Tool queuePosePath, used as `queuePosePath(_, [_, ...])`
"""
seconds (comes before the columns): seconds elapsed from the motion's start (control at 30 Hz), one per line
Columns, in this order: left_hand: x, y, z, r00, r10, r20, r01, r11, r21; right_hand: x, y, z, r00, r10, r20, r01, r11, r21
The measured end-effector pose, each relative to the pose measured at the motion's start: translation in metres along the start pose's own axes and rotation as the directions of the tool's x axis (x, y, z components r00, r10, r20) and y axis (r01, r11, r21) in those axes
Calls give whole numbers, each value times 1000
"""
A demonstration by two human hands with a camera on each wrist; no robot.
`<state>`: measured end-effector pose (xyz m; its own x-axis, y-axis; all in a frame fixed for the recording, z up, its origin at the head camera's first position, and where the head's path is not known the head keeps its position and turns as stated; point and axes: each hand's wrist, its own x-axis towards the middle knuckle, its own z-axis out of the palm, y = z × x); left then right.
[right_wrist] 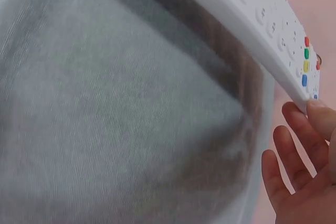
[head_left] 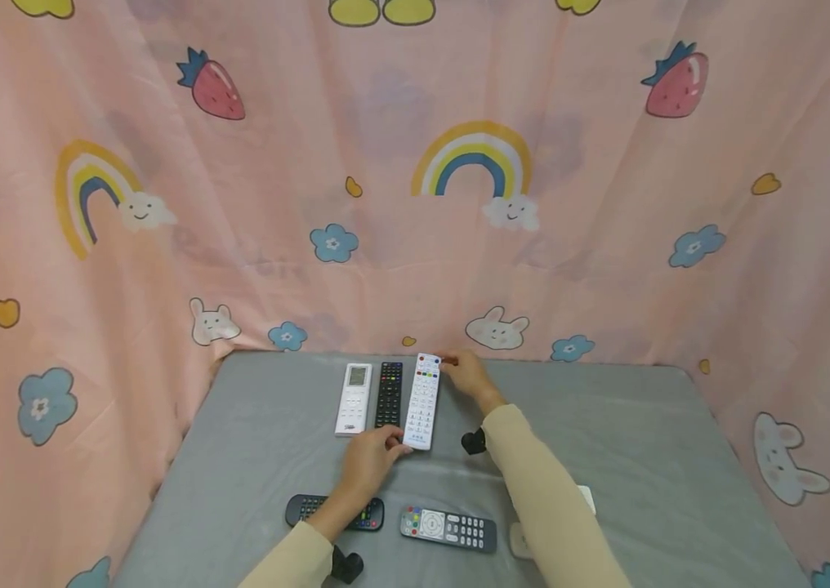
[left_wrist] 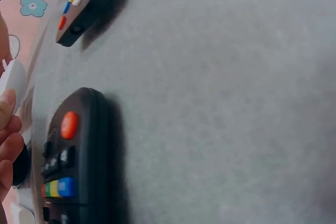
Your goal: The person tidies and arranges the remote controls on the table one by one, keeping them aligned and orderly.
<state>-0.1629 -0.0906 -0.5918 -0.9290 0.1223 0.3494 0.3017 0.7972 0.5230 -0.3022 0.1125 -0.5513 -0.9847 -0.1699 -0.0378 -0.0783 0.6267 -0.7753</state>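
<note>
A white remote control point(head_left: 422, 402) with many small buttons is held at both ends in the head view. My left hand point(head_left: 368, 461) pinches its near end between thumb and fingers. At its far right corner, my right hand point(head_left: 470, 377) grips the edge. The right wrist view shows the thumb and a finger on the remote's point(right_wrist: 262, 30) corner, with a shadow on the cloth below it. Left of it lie a slim black remote point(head_left: 389, 392), its near end partly behind my left hand, and a white remote with a small display point(head_left: 352, 400).
Nearer the front, a black remote point(head_left: 303, 506) lies partly under my left forearm. A grey remote point(head_left: 448, 529) lies beside it. My right sleeve partly hides a white object point(head_left: 587, 496) and a beige one point(head_left: 520, 541). A patterned pink curtain point(head_left: 400, 286) stands behind the grey table point(head_left: 621, 433).
</note>
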Motion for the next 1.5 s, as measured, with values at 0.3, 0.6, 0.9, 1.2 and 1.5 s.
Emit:
queuePosePath(0.3, [1, 2, 2, 999, -20, 41, 17, 997, 69, 6, -7, 11, 999, 39, 20, -38, 999, -31])
queuePosePath(0.6, [6, 5, 1, 998, -43, 45, 39, 994, 102, 10, -5, 20, 997, 72, -29, -73, 997, -35])
queuePosePath(0.9, [6, 5, 1, 998, -27, 55, 18, 988, 154, 15, -6, 33, 993, 103, -51, -105, 994, -21])
queuePosePath(1.2, [7, 4, 2, 998, -31, 51, 23, 989, 143, 11, -9, 33, 992, 100, -72, -101, 995, -18])
queuePosePath(1.5, [7, 2, 5, 996, -38, 76, 25, 986, 162, 16, -5, 38, 992, 118, -42, -119, 993, -21])
